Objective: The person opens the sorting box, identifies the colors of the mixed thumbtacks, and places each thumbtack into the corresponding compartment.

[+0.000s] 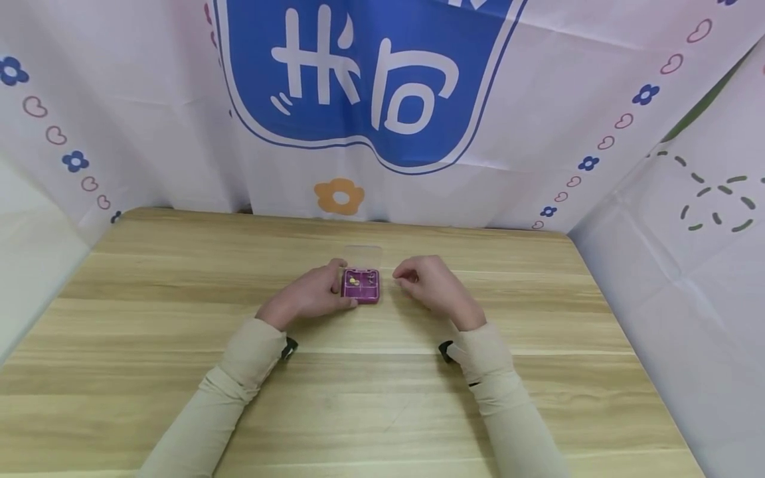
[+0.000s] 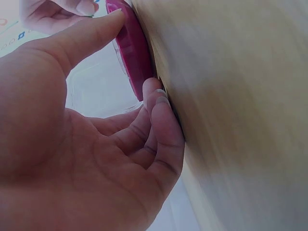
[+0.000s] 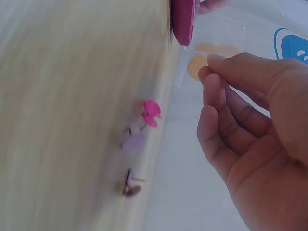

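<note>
On a wood-grain table, the left hand grips a purple box while the right hand, fingertips narrowly together, hovers near pink tacks

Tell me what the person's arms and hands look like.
Long, pale beige sleeves cover both arms, creased along the forearms. A small black item shows at the left cuff, and a similar one at the right. The left hand and right hand are bare, without gloves.

The bare right hand, thumb meeting forefinger, hovers near a magenta plastic box and pink, lilac, brown flat-headed pins.
</note>
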Demonstrator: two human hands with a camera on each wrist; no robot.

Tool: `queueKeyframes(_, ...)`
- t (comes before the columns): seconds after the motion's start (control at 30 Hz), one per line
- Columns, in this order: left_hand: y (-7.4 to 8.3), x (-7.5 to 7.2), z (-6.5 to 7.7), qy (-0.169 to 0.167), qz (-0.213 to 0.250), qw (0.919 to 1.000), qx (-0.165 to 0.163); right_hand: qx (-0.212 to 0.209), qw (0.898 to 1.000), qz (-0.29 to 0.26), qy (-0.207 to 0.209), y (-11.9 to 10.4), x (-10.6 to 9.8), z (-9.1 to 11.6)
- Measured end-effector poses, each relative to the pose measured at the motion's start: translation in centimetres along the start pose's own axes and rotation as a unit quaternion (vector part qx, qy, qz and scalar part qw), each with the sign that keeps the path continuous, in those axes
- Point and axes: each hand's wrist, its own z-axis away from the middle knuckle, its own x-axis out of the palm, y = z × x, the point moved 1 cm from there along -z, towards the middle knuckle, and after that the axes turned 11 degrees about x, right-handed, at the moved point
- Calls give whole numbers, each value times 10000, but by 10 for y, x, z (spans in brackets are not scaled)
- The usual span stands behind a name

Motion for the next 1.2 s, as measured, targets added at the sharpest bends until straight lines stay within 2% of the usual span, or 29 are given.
queueKeyframes(0.4, -2, 1, -1, -11, 58, 9999, 104, -7, 9997, -81, -227, -15, 13, -11)
queueKeyframes(0.77, -1, 0, -1, -38, 99, 9999, 113, -243, 9992, -118, -282, -24, 26, -24)
queueKeyframes(1.2, -1, -1, 1, -8, 21, 9999, 128, -361, 9989, -47, -279, -33, 30, -29)
